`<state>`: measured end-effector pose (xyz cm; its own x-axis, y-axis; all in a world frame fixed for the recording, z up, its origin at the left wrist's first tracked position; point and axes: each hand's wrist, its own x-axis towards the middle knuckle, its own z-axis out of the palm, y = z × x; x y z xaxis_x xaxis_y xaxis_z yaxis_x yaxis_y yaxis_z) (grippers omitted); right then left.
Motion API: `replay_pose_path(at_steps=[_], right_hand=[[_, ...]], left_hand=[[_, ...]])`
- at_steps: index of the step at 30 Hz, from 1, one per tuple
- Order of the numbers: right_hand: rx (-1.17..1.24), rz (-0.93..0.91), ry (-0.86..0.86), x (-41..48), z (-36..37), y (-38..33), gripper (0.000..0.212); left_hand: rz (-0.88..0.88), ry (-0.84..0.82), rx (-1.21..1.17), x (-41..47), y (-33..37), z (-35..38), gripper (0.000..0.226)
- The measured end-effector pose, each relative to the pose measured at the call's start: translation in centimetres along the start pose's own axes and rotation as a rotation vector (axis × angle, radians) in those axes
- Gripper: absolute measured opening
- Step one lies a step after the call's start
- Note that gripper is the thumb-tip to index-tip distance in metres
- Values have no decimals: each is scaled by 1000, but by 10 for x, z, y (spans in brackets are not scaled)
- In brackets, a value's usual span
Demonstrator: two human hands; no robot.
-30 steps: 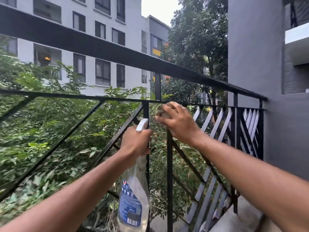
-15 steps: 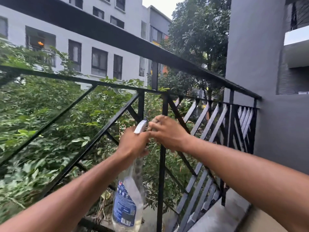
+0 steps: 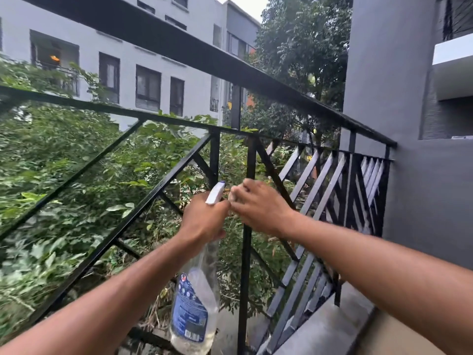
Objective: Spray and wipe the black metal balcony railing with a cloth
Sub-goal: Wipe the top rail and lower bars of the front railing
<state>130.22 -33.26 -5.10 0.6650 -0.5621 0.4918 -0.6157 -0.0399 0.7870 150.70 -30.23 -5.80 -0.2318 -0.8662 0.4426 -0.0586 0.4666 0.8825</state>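
With R hand clutching cloth against railing upright, wrap cloth round it & slide down full length w/ firm squeeze, holding bottle, gripped at neck by L hand, clear.

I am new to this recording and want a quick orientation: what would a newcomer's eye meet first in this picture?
In the middle, the left hand grips a clear spray bottle with a blue label, which hangs below it. Beside it, the right hand holds a pale cloth on an upright bar of the black balcony railing, with green bushes behind.
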Motion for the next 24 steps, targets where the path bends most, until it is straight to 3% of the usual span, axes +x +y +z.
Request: replay_pose_path(at_steps=[5, 8, 15, 21, 24], right_hand=[[-81, 292, 126, 53, -41, 62, 32], [-48, 357, 173, 43, -35, 56, 35], [94, 40, 49, -14, 8, -14, 34], [-13, 311, 147, 41, -24, 54, 38], [14, 385, 218, 35, -24, 42, 37]], left_hand=[[-26, 24, -7, -3, -7, -3, 10], [-17, 26, 5, -4, -15, -1, 9], [-14, 11, 18, -9, -15, 9, 11], [-38, 19, -21, -7, -16, 8, 9], [-71, 19, -45, -7, -24, 9, 10]])
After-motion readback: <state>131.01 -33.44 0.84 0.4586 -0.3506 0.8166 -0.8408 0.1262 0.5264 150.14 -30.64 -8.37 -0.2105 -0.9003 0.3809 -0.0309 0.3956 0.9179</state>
